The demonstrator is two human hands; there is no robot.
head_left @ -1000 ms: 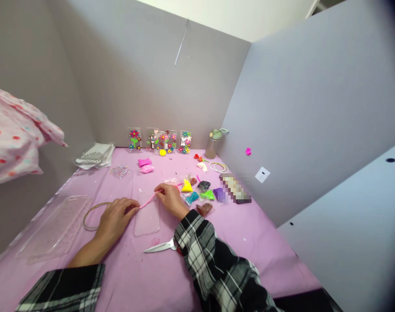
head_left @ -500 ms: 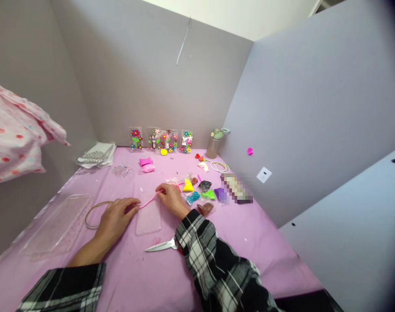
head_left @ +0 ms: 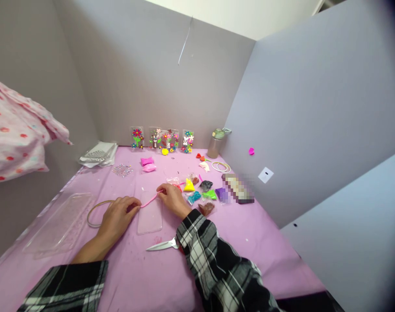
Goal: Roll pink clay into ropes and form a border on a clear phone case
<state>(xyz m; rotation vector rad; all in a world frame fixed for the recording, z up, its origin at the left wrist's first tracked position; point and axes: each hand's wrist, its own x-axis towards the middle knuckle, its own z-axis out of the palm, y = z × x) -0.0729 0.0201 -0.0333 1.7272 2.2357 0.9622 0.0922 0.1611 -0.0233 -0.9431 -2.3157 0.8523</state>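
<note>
A thin pink strand of clay (head_left: pixel 150 200) stretches between my two hands. My left hand (head_left: pixel 121 214) pinches its lower left end, and my right hand (head_left: pixel 172 198) grips its upper right end between thumb and fingertips. Beneath the strand a clear phone case (head_left: pixel 150 221) lies flat on the pink cloth. A gold hoop (head_left: pixel 92 215) is partly hidden behind my left hand. Scissors (head_left: pixel 161 245) lie nearer to me, their handles mostly covered by my right sleeve.
Several bagged clay packs, one yellow (head_left: pixel 189 185), lie right of my right hand. Decorated cases (head_left: pixel 137 138) lean on the back wall beside a bottle (head_left: pixel 215 145). Rhinestones (head_left: pixel 122 170), pink clay packs (head_left: pixel 148 164) and clear trays (head_left: pixel 59 223) are on the left.
My hands hold the same pink strand in nearly the same place over the phone case. The whole view has shifted slightly.
</note>
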